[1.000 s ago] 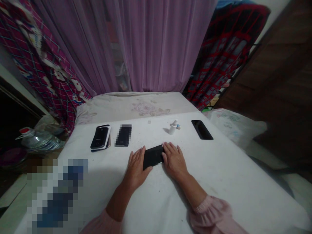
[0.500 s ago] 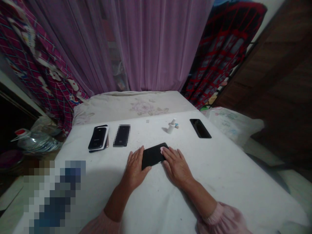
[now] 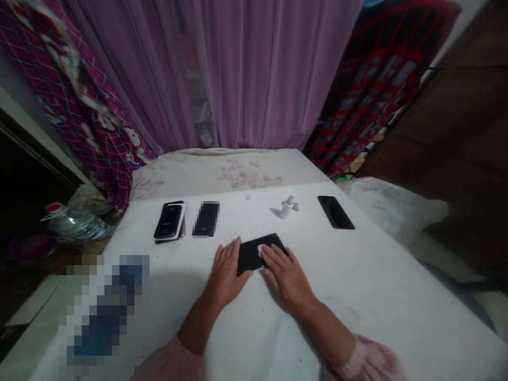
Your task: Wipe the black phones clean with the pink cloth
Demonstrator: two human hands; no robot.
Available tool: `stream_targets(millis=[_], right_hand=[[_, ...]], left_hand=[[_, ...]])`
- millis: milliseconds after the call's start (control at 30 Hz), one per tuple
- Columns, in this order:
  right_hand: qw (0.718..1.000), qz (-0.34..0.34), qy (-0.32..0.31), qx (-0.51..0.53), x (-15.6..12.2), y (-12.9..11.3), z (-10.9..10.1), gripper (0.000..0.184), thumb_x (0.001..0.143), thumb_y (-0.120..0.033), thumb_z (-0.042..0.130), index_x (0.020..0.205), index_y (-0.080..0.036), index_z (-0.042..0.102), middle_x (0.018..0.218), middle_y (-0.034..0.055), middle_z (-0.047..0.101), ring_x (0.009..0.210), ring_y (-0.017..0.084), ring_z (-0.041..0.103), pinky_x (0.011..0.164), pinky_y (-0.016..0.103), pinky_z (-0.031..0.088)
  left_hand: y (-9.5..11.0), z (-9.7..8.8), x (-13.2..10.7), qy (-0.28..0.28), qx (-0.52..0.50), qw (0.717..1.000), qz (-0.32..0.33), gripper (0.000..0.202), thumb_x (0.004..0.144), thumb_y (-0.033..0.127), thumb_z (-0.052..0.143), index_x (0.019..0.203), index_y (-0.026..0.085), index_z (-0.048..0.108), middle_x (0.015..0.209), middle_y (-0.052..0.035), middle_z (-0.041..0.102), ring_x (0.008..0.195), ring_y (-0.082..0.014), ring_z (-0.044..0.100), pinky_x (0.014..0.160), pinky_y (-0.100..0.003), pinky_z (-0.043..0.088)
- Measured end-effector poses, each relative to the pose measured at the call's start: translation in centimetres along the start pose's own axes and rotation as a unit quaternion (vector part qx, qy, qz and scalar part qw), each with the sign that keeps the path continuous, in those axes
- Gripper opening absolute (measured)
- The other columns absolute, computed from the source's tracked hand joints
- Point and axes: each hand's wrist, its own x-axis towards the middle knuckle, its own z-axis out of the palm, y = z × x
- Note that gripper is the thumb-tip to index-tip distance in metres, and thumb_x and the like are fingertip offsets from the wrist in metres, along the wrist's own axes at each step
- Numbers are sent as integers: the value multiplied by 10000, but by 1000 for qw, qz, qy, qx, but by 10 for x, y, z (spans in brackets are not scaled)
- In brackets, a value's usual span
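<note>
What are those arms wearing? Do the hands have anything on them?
Both arms wear loose, pale pink sleeves. The left sleeve and the right sleeve stop partway up the forearms, and the right one shows a soft, gathered cuff. The left hand and the right hand are bare.

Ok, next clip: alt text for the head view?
A person's bare left hand and right hand touch a black rectangular smartphone flat on a white cloth surface. Beyond lie stacked phones, a blurred black phone, a small white bottle and a glossy black phone, before a purple curtain.
</note>
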Motion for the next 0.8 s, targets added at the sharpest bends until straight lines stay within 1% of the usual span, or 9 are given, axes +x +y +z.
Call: stream_targets(millis=[67, 167, 333, 433, 533, 567, 633, 700, 800], right_hand=[[999, 42, 21, -21, -3, 14, 5, 441, 995, -269, 370, 1402, -165, 502, 1457, 106, 498, 1368, 296, 422, 1097, 547, 323], [997, 57, 29, -34, -2, 27, 14, 457, 999, -289, 352, 1413, -149, 486, 1467, 109, 488, 1366, 308, 418, 1078, 540, 342], [996, 58, 65, -34, -1, 25, 21, 453, 992, -300, 357, 1399, -164, 503, 1444, 114, 517, 1329, 304, 455, 1052, 521, 367], [994, 57, 84, -26, -2, 24, 21, 447, 985, -305, 358, 1366, -152, 533, 1420, 123, 541, 1296, 309, 483, 1037, 513, 381], [995, 45, 93, -10, -3, 27, 23, 445, 981, -324, 360, 1342, -150, 554, 1393, 128, 565, 1263, 308, 510, 1022, 503, 396], [994, 41, 97, -4, -3, 29, 24, 446, 980, -333, 361, 1337, -150, 558, 1385, 129, 571, 1253, 308, 517, 1018, 501, 400], [994, 36, 106, 7, -3, 32, 26, 453, 978, -354, 362, 1328, -150, 565, 1373, 129, 581, 1238, 312, 527, 1013, 500, 406], [993, 33, 113, 18, -3, 35, 28, 456, 978, -367, 358, 1318, -152, 572, 1363, 127, 589, 1221, 313, 539, 1007, 499, 414], [992, 30, 117, 35, -2, 36, 30, 456, 974, -378, 359, 1310, -161, 579, 1356, 129, 593, 1208, 311, 548, 1000, 502, 423]], left_hand=[[2, -3, 0, -7, -4, 1000, -7, 783, 833, 271, 590, 1505, 143, 207, 1489, -181, 446, 1398, -278, 392, 1183, -567, 204], [6, -6, 1, -14, -6, 1000, -17, 768, 838, 292, 593, 1503, 145, 237, 1484, -183, 451, 1405, -283, 381, 1184, -570, 206], [8, -12, -7, -31, 9, 999, -8, 707, 848, 322, 594, 1482, 162, 325, 1543, -158, 374, 1450, -291, 298, 1194, -545, 210], [-3, -21, -23, -20, 40, 999, -31, 614, 859, 342, 589, 1428, 172, 431, 1523, -155, 409, 1432, -308, 331, 1178, -551, 235], [-30, -46, -54, 71, 131, 978, -146, 516, 857, 327, 577, 1339, 149, 536, 1483, -193, 446, 1424, -375, 319, 1155, -606, 209], [-42, -58, -67, 108, 168, 959, -199, 518, 857, 331, 571, 1332, 128, 539, 1490, -213, 426, 1428, -399, 295, 1151, -620, 191], [-65, -84, -95, 143, 230, 918, -291, 570, 866, 380, 544, 1355, 89, 503, 1495, -243, 395, 1428, -418, 274, 1149, -609, 186], [-84, -110, -121, 138, 254, 877, -385, 630, 864, 430, 520, 1358, 41, 475, 1448, -270, 436, 1384, -418, 350, 1136, -570, 240], [-96, -134, -142, 87, 228, 872, -424, 697, 859, 511, 489, 1349, 16, 455, 1348, -269, 532, 1266, -373, 492, 1082, -476, 347]])
